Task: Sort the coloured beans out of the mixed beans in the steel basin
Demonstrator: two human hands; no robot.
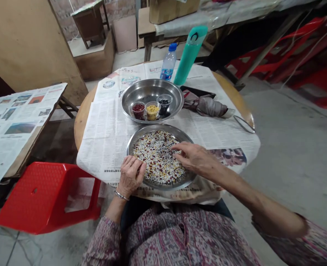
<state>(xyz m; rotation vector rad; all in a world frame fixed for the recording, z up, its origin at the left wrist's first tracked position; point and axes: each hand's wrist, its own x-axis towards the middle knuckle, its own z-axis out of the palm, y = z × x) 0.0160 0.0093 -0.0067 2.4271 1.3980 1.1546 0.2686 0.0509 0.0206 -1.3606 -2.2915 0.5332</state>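
Observation:
A shallow steel plate (163, 128) holds a mix of white, dark red and yellow grains (158, 157) and sits at the near edge of the table. My left hand (130, 175) rests at the plate's near rim, its fingers bunched and their tips hidden. A bangle circles that wrist. My right hand (193, 158) reaches in from the right, with its fingertips on the grains. Behind the plate, a wider steel basin (152, 84) holds several small clear cups: dark red beans (138, 110), yellow grains (152, 110) and black seeds (164, 103).
Newspaper covers the round wooden table (83, 118). A water bottle (168, 62), a green flask (189, 55) and a folded grey umbrella (206, 106) stand or lie beyond the basin. A red plastic stool (47, 195) stands at my left, beside a newspaper-covered table (16, 125).

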